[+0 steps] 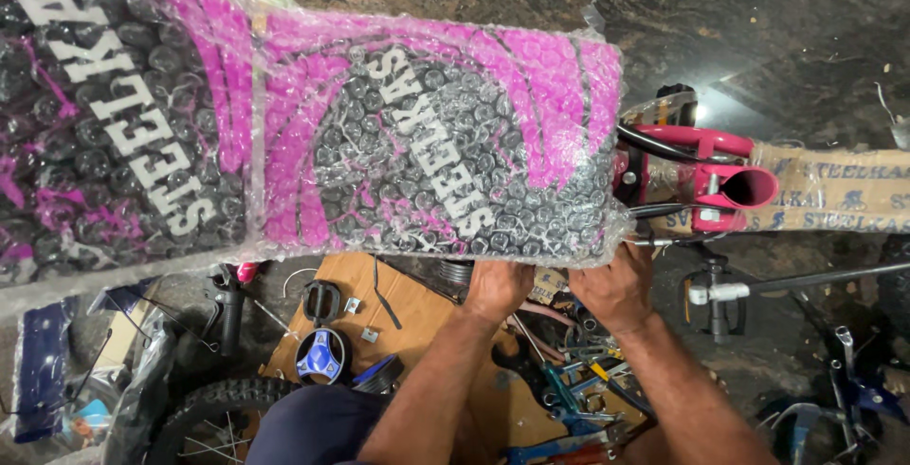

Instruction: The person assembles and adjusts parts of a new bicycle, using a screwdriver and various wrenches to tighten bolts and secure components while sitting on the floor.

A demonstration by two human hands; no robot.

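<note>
looking down from the head view, i'm seeing a tyred wheel [213, 413] poking up at the bottom left of the floor [758, 38], and beside it a sheet of cardboard [427, 318] carrying a black pedal [321, 301] and a blue-and-black round part [320, 355]. above all that, the pink and black frame panel wrapped in bubble wrap [427, 143] is stretching across from the left edge to past the middle, lying tilted and close to the camera.

my left hand [498, 287] is gripping the wrap's lower edge, fingers curled up under it, and my right hand [614, 287] is clamping the same edge just beside it, near the panel's lower right corner. the two hands are sitting close together but not touching.

judging it, the piece underneath is feeling stiff and fairly weighty, while the plastic skin is soft, slick and easy to tear, so i'm thinking the firm edge under the wrap is the place to hold, not the loose film.

further right, a pink tube end [737, 186] is sticking out, with a brown paper-wrapped bar [839, 190] running to the right edge. loose hand tools [578, 384] are lying between my forearms.
</note>
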